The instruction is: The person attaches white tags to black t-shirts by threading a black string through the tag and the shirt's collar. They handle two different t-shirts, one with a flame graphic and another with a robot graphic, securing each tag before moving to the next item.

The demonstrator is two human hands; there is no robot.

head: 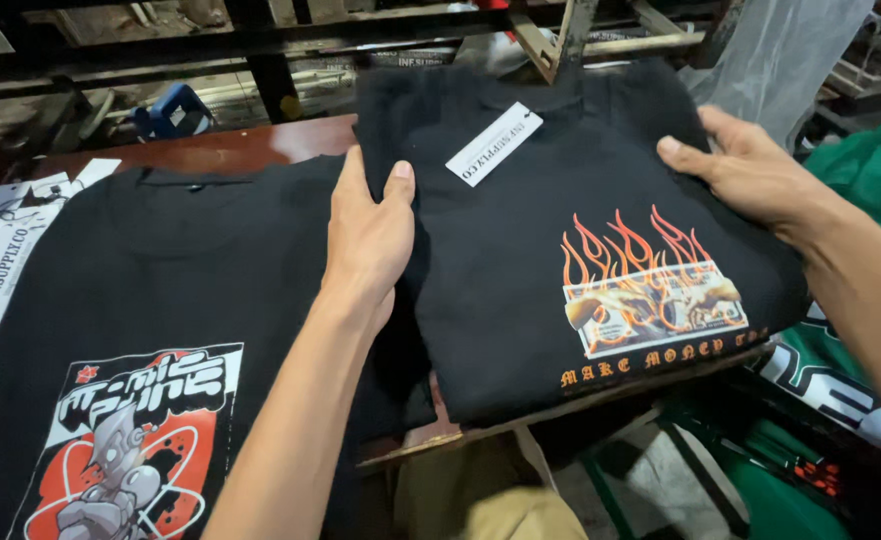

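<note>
A folded black T-shirt point(520, 240) with an orange flame print and a white tag near its collar lies tilted on the wooden table point(230, 150). My left hand point(365, 235) grips its left edge, thumb on top and fingers under the fold. My right hand point(745, 170) holds the shirt's right edge, fingers spread over the cloth. To the left lies a second black T-shirt point(140, 300), spread flat, with a red, white and black robot print.
White printed paper tags point(5, 250) lie at the table's left edge. Green printed garments point(860, 330) are piled at the right. A dark metal rack point(260, 40) and a blue object point(170, 110) stand behind the table. A clear plastic bag point(780, 50) hangs at the upper right.
</note>
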